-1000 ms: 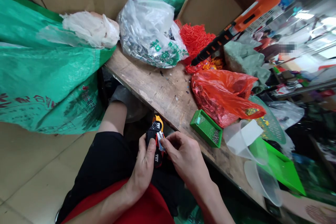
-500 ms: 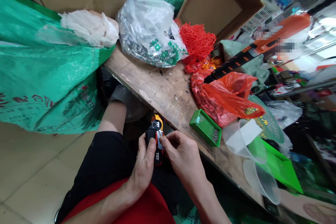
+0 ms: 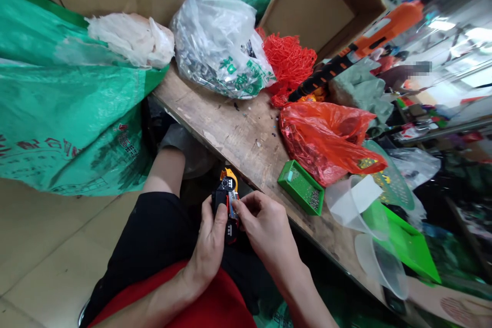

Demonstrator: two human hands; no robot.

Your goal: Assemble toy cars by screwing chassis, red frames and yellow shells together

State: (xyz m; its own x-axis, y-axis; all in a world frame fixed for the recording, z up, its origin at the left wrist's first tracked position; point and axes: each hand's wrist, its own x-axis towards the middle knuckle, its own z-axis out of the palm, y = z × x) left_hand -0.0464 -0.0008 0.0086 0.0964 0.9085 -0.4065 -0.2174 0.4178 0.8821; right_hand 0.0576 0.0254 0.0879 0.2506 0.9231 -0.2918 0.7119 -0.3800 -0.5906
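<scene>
The left hand (image 3: 207, 236) is clamped round a small toy car (image 3: 229, 198) above the lap, glossy black with round wheels and a yellow end; the right hand (image 3: 267, 223) pinches the slim silvery strip (image 3: 232, 206) along its side. From it, a ridged green plastic tray (image 3: 298, 199) of tiny bits sits at three o'clock on the scuffed wooden counter (image 3: 246, 125), a crinkled red bag (image 3: 326, 136) at two.

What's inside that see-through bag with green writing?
The see-through bag holds a heap of silvery and darker pieces, seen through its plastic. Those deeper inside are covered, and I cannot tell what the pieces are.
</scene>
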